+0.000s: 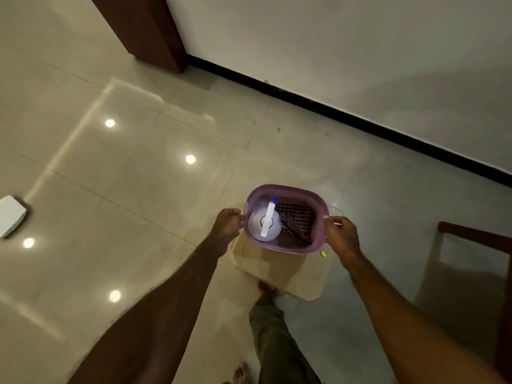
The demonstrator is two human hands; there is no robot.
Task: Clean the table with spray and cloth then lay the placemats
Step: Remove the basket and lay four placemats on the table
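Observation:
A purple plastic basket (288, 189) hangs in front of me above the floor. My left hand (227, 224) grips its left rim and my right hand (342, 237) grips its right rim. Inside stands a white spray bottle (263, 224) with a white and blue nozzle, seen from above. Beside it on the right lies a folded dark checked cloth (295, 217). Under the basket I see flat beige sheets (279, 270), likely the placemats, carried along with it.
Glossy tiled floor (138, 176) with lamp reflections fills the view. A wall with a black skirting board (346, 115) runs at the right. A brown wooden post (149, 31) stands far left, a dark wooden chair (482, 239) at right, a white object (11, 214) at left.

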